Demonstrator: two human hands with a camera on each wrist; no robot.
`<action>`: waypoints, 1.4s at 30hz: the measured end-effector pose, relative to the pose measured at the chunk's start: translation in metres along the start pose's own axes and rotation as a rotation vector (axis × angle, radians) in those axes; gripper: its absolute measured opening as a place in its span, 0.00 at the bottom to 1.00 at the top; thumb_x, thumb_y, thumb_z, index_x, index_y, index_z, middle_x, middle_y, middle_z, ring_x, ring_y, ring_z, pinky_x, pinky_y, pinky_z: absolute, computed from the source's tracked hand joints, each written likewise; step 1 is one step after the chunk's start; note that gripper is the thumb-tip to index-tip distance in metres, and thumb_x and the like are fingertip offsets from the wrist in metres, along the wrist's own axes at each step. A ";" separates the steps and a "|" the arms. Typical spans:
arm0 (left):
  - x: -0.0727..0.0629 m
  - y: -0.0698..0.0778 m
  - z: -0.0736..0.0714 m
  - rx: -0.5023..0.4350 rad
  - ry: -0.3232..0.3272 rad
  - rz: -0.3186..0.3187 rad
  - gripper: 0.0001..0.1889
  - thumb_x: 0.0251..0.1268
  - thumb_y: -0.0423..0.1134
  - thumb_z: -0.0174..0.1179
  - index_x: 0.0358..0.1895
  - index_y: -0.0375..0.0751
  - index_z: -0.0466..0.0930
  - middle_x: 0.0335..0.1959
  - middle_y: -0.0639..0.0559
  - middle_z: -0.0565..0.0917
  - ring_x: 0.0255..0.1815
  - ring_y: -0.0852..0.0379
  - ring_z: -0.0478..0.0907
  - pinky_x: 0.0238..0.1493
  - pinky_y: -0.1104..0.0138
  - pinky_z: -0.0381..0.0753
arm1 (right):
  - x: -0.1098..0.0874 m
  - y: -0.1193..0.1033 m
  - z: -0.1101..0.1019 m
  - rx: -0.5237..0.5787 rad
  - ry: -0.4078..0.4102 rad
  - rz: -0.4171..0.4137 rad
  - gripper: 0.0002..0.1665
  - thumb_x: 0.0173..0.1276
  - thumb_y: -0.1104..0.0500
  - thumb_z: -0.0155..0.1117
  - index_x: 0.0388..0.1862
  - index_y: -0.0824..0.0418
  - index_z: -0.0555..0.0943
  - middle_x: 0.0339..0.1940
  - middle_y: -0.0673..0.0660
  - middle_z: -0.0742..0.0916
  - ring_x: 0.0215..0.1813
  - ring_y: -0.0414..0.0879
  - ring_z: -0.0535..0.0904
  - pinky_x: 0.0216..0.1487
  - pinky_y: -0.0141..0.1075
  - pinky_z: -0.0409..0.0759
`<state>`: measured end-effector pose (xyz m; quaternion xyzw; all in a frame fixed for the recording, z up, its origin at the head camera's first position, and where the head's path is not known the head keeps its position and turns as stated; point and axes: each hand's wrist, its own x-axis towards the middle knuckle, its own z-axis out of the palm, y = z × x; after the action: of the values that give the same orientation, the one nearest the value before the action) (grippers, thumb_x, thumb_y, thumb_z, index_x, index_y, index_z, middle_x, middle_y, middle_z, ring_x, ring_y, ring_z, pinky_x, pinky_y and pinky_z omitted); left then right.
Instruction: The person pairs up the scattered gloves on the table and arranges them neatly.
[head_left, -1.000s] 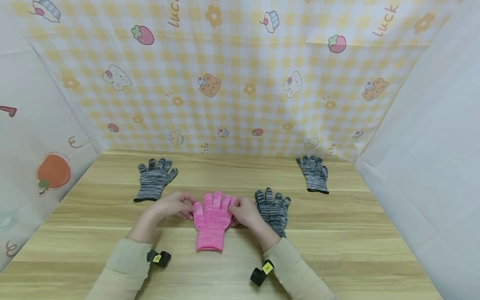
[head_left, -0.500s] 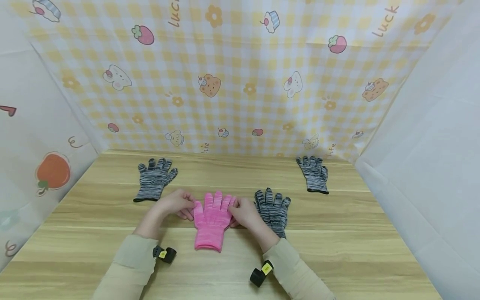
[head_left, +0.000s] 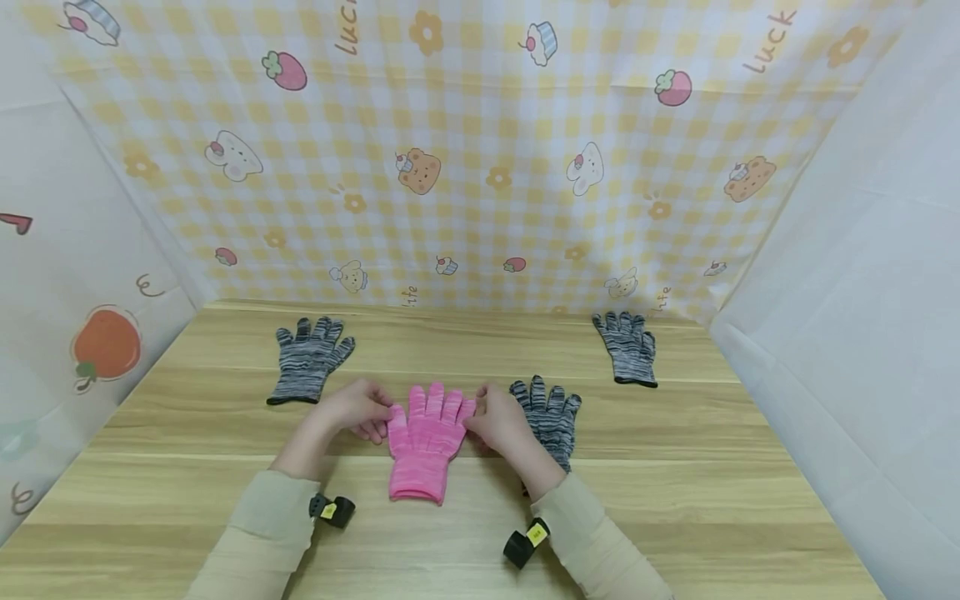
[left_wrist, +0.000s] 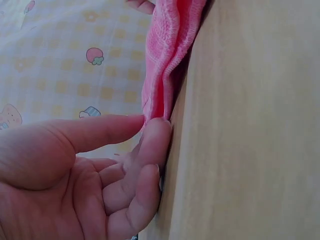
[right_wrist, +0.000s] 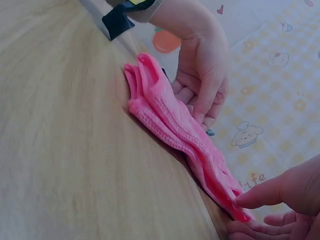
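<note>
A pink knitted glove (head_left: 426, 446) lies on the table in front of me, fingers pointing away and cuff toward me. Its thumb tip is pinched by my left hand (head_left: 358, 410) at the glove's left side. On the opposite side my right hand (head_left: 498, 419) pinches the outermost finger. The left wrist view shows my left thumb and forefinger meeting at the pink edge (left_wrist: 159, 70). In the right wrist view, the cuff (right_wrist: 142, 80) shows layered edges standing slightly open, while my right thumb (right_wrist: 272, 192) lies on the knit with fingers beneath.
A grey-black glove (head_left: 551, 421) lies just right of the pink one, partly behind my right wrist. Others lie farther back, a grey glove (head_left: 309, 358) at left and a grey glove (head_left: 630, 350) at right. A checked cloth (head_left: 480, 167) hangs behind the wooden table (head_left: 697, 500).
My right hand has shifted slightly right, drawing the pink glove's outer finger outward. My left forearm has moved a little right, and the cuff has shifted slightly left.
</note>
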<state>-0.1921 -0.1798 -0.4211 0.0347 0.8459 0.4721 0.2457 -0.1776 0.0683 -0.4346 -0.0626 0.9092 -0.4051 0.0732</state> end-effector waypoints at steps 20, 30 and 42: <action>0.005 0.004 0.005 -0.004 0.049 -0.022 0.04 0.66 0.29 0.54 0.34 0.29 0.75 0.22 0.43 0.80 0.20 0.54 0.79 0.24 0.67 0.79 | -0.015 -0.015 0.003 -0.294 -0.104 -0.314 0.18 0.54 0.58 0.75 0.42 0.64 0.83 0.31 0.52 0.81 0.31 0.42 0.74 0.33 0.32 0.75; 0.014 0.008 0.005 -0.042 0.097 0.015 0.05 0.66 0.27 0.55 0.38 0.25 0.75 0.25 0.41 0.80 0.20 0.54 0.80 0.25 0.66 0.82 | -0.008 -0.010 0.003 -0.290 -0.085 -0.295 0.25 0.56 0.60 0.74 0.52 0.66 0.80 0.42 0.57 0.84 0.43 0.48 0.80 0.45 0.39 0.79; 0.003 0.014 0.008 0.047 0.151 -0.072 0.14 0.66 0.38 0.58 0.28 0.28 0.75 0.20 0.40 0.80 0.15 0.53 0.79 0.19 0.66 0.80 | -0.014 -0.009 -0.001 -0.185 0.040 -0.127 0.12 0.60 0.56 0.70 0.26 0.60 0.77 0.19 0.50 0.77 0.21 0.42 0.72 0.20 0.32 0.72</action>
<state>-0.1936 -0.1653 -0.4142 -0.0256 0.8736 0.4442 0.1970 -0.1637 0.0653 -0.4257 -0.1183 0.9383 -0.3242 0.0233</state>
